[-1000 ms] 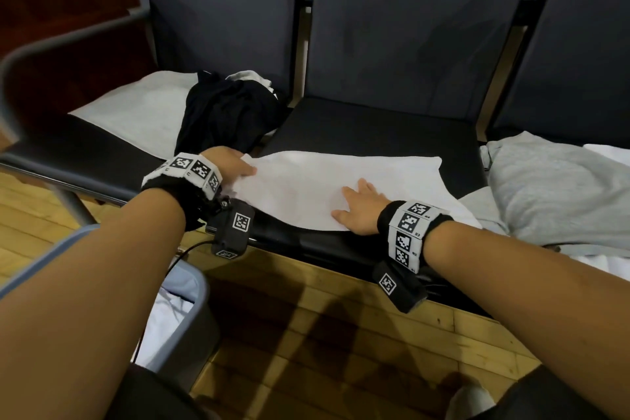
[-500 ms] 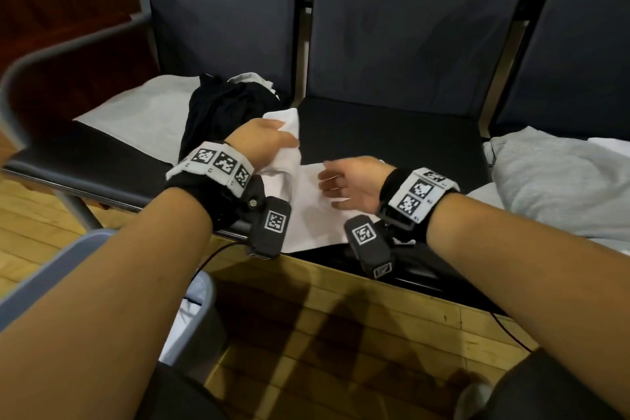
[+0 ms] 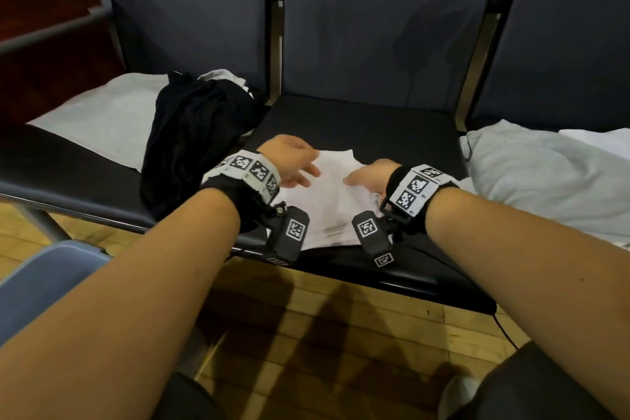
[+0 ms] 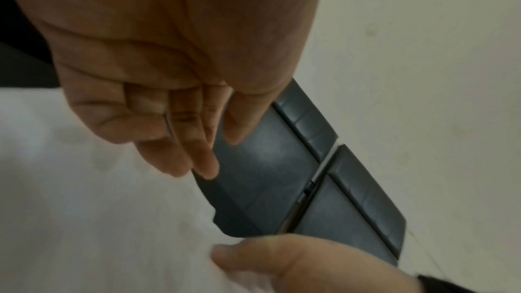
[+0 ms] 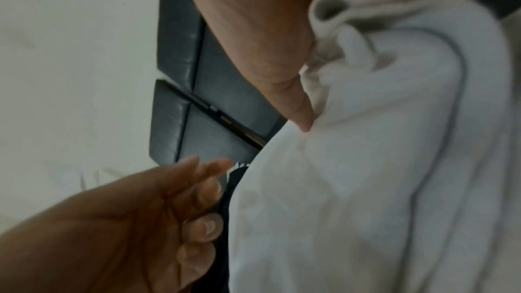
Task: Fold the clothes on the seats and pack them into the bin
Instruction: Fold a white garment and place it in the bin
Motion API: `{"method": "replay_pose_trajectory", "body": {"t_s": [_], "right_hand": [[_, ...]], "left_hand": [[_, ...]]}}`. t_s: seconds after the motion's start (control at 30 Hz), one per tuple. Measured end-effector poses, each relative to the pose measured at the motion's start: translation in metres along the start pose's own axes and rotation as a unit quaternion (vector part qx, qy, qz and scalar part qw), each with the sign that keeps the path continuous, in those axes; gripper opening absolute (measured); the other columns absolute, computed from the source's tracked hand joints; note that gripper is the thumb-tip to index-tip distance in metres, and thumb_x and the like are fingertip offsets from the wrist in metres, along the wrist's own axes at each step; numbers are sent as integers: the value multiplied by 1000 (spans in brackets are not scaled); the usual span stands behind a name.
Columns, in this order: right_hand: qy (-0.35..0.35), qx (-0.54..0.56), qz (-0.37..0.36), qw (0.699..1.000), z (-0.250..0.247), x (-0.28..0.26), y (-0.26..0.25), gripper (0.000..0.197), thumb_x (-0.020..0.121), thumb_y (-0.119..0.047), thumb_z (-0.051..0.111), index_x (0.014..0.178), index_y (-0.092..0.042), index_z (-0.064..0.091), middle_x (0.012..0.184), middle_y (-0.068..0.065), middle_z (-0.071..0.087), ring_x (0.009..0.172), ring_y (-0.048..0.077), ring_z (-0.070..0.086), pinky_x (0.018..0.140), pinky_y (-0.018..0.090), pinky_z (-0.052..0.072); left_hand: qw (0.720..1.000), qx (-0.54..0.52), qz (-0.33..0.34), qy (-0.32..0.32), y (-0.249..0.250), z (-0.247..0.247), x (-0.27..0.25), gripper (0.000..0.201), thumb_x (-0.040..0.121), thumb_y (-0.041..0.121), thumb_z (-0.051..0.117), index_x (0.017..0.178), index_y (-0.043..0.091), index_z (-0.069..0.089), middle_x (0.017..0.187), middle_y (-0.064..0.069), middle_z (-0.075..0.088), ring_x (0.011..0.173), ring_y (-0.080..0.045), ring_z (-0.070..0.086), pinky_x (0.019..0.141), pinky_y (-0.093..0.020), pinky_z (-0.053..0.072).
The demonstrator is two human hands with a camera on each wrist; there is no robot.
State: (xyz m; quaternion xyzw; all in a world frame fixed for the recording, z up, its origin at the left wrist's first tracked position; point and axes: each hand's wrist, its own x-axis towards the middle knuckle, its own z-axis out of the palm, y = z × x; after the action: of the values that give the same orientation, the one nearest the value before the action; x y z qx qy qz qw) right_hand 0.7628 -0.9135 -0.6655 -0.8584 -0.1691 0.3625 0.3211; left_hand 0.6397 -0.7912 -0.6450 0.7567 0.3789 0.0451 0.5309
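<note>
A folded white garment [image 3: 327, 201] lay on the middle seat [image 3: 368, 126], both hands upon it: left hand [image 3: 289, 160] loose-fingered, right hand [image 3: 371, 176] pinching its bunched edge, probably to square the fold.

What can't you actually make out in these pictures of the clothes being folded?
- Blue-grey plastic bin: head view; the left forearm and frame edge cut it off, contents unseen.
- Right hand fingers: head view, its own back hides them; right wrist view shows only the thumb against the folded white cloth.
- Crumpled black garment: type unreadable.
- Left hand fingertips: blurred in both wrist views.
</note>
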Motion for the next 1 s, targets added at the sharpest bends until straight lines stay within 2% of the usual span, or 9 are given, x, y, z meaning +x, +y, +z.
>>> {"method": "replay_pose_trajectory", "body": {"t_s": [0.07,0.13,0.23,0.3,0.37,0.5,0.73,0.83,1.0], "right_hand": [[14,1,-17,1000,3,0,-5,39,88,-26,69,120,-7,57,101,10,60,91,27,60,77,34,51],[25,61,-26,998,3,-2,-11,47,88,-23,69,128,-5,53,114,13,59,100,30,60,87,41,53],[18,70,-30,997,-2,-8,-9,45,88,-21,69,124,1,55,119,19,61,106,37,62,93,50,53],[18,-4,-35,999,-5,-7,4,32,90,-18,66,113,3,58,110,16,64,97,32,64,84,40,56],[19,-120,-37,992,-6,-9,14,28,90,-19,66,109,-1,56,94,11,61,80,25,61,65,28,50],[21,-237,-37,971,-15,-7,13,26,84,-20,74,81,-5,52,71,7,51,60,20,51,46,26,38],[-65,-259,9,964,-26,5,5,28,84,-14,74,65,-5,55,50,8,52,43,19,46,49,27,41],[-112,-218,34,969,-23,7,9,19,81,-9,75,72,-4,59,70,14,56,67,26,53,65,34,45],[46,-160,-53,985,-20,25,-1,24,88,-21,66,76,-5,52,82,13,61,83,31,68,78,42,59]], "left_hand": [[998,10,-39,39,-15,-14,6,9,97,19,51,94,12,55,75,-3,66,52,-17,59,43,-19,37],[995,22,-67,64,-32,-28,11,9,97,16,50,90,11,53,72,-4,63,47,-15,56,39,-16,35],[989,51,-104,91,-53,-42,15,10,93,17,54,94,8,58,70,-4,63,48,-16,54,43,-17,37],[984,53,-145,87,-64,-45,15,16,90,21,57,91,6,62,73,-4,63,55,-18,54,52,-21,42],[982,48,-167,81,-69,-43,15,21,90,26,59,90,5,62,81,-5,65,62,-18,56,58,-25,46],[982,33,-148,111,-68,-39,21,30,89,28,61,102,0,64,91,-9,69,63,-20,59,58,-26,50],[980,-5,-126,151,-58,-33,36,60,87,44,64,126,0,53,108,-15,67,66,-24,63,56,-29,53],[980,11,-130,147,-57,-34,44,69,83,53,64,128,2,52,107,-12,66,76,-27,67,62,-32,56],[983,47,-126,126,-54,-39,53,71,79,56,68,122,1,56,80,-5,62,55,-18,56,48,-24,45]]}}
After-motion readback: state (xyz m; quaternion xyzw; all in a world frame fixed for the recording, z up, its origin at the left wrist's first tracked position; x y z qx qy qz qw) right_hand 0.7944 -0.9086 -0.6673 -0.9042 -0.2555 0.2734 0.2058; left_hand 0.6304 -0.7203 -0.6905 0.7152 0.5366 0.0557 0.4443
